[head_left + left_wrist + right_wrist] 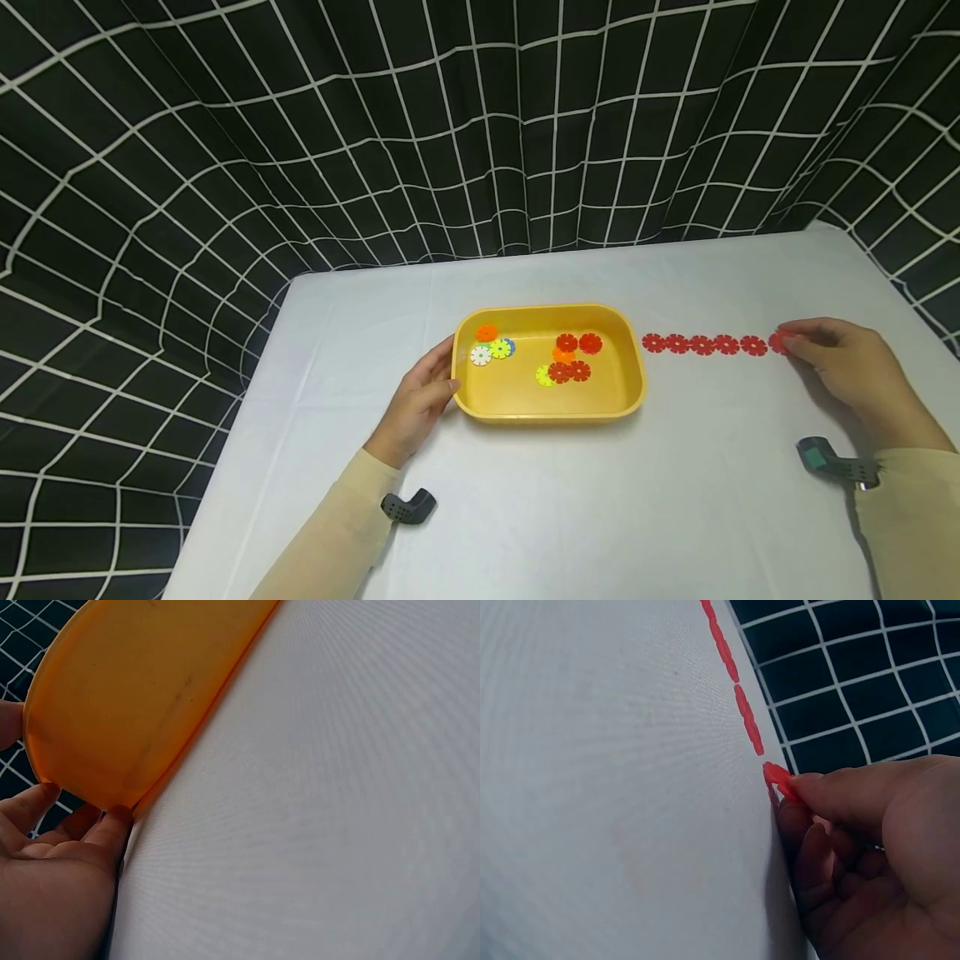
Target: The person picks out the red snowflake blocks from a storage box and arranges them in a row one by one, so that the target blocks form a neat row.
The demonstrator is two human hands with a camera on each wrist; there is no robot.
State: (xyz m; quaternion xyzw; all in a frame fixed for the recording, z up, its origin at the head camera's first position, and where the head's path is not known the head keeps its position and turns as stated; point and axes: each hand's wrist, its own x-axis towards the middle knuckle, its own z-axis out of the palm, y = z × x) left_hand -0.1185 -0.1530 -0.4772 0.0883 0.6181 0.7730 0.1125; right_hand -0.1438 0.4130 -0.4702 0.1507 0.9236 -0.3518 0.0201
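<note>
Between the thumb and fingers of my right hand [862,375] I pinch a red disc [777,342], at the right end of a row of red discs [702,345] lying on the tabletop. The piece I hold is bright red, thin and flat, and my fingers hide part of it. The five beside it are round with notched edges, like little flowers or gear wheels. In the right wrist view a narrow gap parts mine from its neighbour.

My left hand [415,402] grips the left end of a yellow tray [547,418], the thumb at its near corner. The tray is a shallow, smooth, plastic-looking rectangle with rounded corners and a raised rim; seen close from the left wrist, it turns orange and a little translucent. In its left part lie an orange disc [486,333], a white disc [481,357] and a yellow-green disc [499,348] overlapping a blue disc [511,347]. To the right, four red ones lie with another orange and another yellow-green.

White cloth [637,500] with faint creases covers the tabletop, and a black curtain [517,125] with a wavy white grid hangs behind.
</note>
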